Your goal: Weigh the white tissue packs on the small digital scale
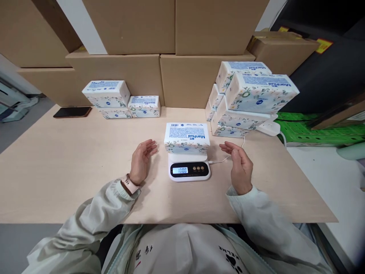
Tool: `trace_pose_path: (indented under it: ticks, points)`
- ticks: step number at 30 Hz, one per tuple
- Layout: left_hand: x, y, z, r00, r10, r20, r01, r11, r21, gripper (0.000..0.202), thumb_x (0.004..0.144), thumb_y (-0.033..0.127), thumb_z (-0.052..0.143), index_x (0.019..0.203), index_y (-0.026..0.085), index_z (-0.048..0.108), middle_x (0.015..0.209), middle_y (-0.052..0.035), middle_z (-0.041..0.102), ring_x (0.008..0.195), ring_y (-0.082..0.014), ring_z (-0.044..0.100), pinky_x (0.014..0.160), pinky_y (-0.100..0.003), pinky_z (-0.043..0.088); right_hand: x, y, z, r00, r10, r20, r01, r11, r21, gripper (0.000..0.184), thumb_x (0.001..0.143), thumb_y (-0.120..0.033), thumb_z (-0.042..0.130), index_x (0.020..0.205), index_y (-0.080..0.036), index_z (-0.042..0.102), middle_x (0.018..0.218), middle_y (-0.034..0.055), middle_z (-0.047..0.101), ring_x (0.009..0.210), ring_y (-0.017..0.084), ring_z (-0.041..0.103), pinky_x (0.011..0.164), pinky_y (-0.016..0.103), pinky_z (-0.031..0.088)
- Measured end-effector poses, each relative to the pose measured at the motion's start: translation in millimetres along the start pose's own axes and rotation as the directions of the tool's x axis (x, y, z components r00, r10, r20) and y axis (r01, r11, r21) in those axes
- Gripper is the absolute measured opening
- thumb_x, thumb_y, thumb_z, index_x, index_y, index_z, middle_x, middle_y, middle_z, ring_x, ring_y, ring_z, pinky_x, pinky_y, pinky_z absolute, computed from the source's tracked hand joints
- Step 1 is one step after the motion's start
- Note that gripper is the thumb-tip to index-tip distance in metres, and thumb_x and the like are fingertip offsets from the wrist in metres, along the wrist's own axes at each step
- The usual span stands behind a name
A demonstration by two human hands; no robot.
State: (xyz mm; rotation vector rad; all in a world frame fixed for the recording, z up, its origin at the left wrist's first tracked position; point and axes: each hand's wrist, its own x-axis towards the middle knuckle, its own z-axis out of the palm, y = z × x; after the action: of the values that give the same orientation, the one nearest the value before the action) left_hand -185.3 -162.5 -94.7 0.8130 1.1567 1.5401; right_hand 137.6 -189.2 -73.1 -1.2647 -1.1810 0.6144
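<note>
A white tissue pack (186, 137) with blue print and a leaf pattern lies on a small white digital scale (189, 177). The scale's lit display reads 100.0, perhaps with a decimal point, and a white cable runs from its right side. To the left of the pack, my left hand (142, 161) is open, its fingers together and stretched toward the pack without touching it. My right hand (239, 167) is also open on the other side, palm turned inward and apart from the pack. Neither hand holds anything.
Several tissue packs (261, 95) are stacked at the back right, beside a white power strip (268, 128). Another few packs (108, 95) stand at the back left near a dark phone (72, 112). Cardboard boxes (189, 82) wall off the table's (85, 160) back edge. A green crate (316, 129) is at right.
</note>
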Motion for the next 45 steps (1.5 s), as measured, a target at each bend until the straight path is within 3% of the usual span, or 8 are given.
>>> trace_pose_path:
  ticks: [5, 12, 45]
  points:
    - [0, 3, 0.7, 1.000, -0.001, 0.009, 0.002, 1.000, -0.029, 0.053, 0.083, 0.059, 0.079, 0.113, 0.015, 0.075, 0.121, -0.0139, 0.076, 0.108, -0.0238, 0.073, 0.098, -0.039, 0.059, 2, 5, 0, 0.999, 0.037, 0.005, -0.037, 0.999, 0.022, 0.039, 0.102, -0.056, 0.062, 0.114, -0.023, 0.079, 0.114, 0.0105, 0.083, 0.108, 0.026, 0.077, 0.102, 0.049, 0.059]
    - [1, 2, -0.1, 1.000, -0.009, 0.006, 0.009, 0.999, -0.041, 0.051, 0.081, 0.058, 0.080, 0.107, 0.014, 0.077, 0.114, -0.0134, 0.078, 0.104, -0.0235, 0.074, 0.097, -0.038, 0.059, 6, 19, -5, 0.999, 0.003, -0.032, -0.004, 0.999, -0.043, 0.018, 0.093, -0.039, 0.073, 0.100, -0.025, 0.082, 0.106, 0.0066, 0.083, 0.101, 0.023, 0.075, 0.098, 0.044, 0.055]
    - [1, 1, -1.8, 1.000, -0.007, 0.026, 0.007, 1.000, 0.003, 0.046, 0.086, 0.056, 0.077, 0.104, 0.013, 0.079, 0.112, -0.0144, 0.078, 0.105, -0.0246, 0.074, 0.101, -0.041, 0.058, 2, 13, -6, 1.000, 0.003, 0.003, -0.003, 0.998, -0.060, 0.016, 0.094, -0.037, 0.072, 0.100, -0.026, 0.082, 0.103, 0.0049, 0.082, 0.095, 0.020, 0.075, 0.093, 0.039, 0.056]
